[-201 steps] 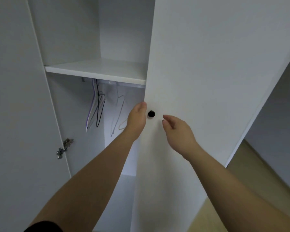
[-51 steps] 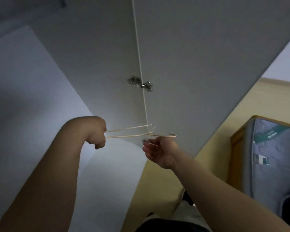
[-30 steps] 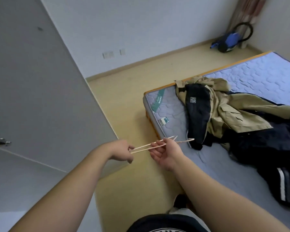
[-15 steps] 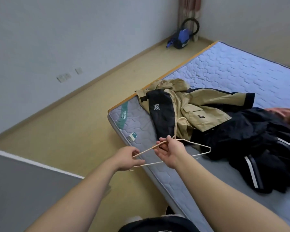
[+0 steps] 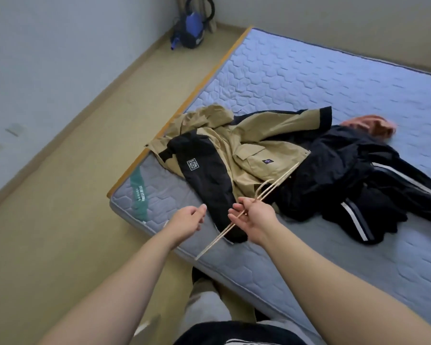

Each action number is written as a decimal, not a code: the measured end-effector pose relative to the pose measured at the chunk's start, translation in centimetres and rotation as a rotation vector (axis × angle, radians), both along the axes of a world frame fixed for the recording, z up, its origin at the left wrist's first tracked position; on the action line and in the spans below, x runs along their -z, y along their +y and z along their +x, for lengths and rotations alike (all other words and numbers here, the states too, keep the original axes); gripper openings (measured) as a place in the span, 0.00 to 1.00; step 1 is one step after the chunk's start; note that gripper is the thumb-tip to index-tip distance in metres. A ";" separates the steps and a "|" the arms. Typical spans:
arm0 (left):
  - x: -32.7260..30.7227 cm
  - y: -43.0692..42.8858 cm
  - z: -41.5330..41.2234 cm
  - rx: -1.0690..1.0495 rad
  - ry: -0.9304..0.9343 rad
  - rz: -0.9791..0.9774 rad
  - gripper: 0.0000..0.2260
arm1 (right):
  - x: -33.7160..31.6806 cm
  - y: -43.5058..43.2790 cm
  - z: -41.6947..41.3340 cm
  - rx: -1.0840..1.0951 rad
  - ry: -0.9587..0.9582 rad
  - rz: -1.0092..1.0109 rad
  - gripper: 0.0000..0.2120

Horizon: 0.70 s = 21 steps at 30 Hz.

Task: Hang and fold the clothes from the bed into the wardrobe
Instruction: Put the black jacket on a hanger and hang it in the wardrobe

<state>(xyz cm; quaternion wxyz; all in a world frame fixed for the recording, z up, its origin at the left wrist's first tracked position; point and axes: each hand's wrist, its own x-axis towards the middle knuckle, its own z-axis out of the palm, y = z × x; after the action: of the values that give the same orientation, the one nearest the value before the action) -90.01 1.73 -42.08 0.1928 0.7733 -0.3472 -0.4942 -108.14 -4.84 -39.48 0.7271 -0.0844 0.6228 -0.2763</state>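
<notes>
Evidently nothing hung yet: right hand (image 5: 255, 220) grips a wire hanger (image 5: 281, 178), left hand (image 5: 186, 221) open, jacket (image 5: 246, 148) lying on the bed (image 5: 309, 78).

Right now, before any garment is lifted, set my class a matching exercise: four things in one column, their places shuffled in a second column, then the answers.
Column one:
1. hanger
2. tan jacket
3. vacuum cleaner
4. pink garment

Column two:
A. on the floor, in the far corner
B. on the mattress, by its labelled corner
C. gripped by the right hand
D. beyond the dark clothes, on the mattress

Pairs: 1-C, 2-B, 3-A, 4-D
</notes>
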 end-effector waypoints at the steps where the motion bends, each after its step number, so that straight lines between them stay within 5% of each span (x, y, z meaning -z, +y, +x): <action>1: 0.8 -1.1 0.7 0.031 0.004 0.016 0.20 | 0.3 -0.6 0.5 0.041 0.026 -0.001 0.09; 8: 4.1 -8.2 1.7 0.448 -0.096 0.085 0.14 | 1.1 -2.4 -0.4 0.280 0.168 -0.017 0.08; 16: 4.7 -13.3 -10.0 0.770 -0.049 0.140 0.10 | 2.3 0.6 -8.5 0.422 0.330 0.019 0.15; 21: 8.0 -14.0 -17.5 0.628 0.061 0.383 0.12 | 4.8 2.3 -12.6 0.450 0.405 0.028 0.19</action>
<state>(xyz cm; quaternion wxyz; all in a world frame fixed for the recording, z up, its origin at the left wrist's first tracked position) -107.48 -12.30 -50.03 -0.1063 0.6360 -0.4629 -0.6082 -120.71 -2.49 -44.25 0.5095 0.0122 0.7620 -0.3996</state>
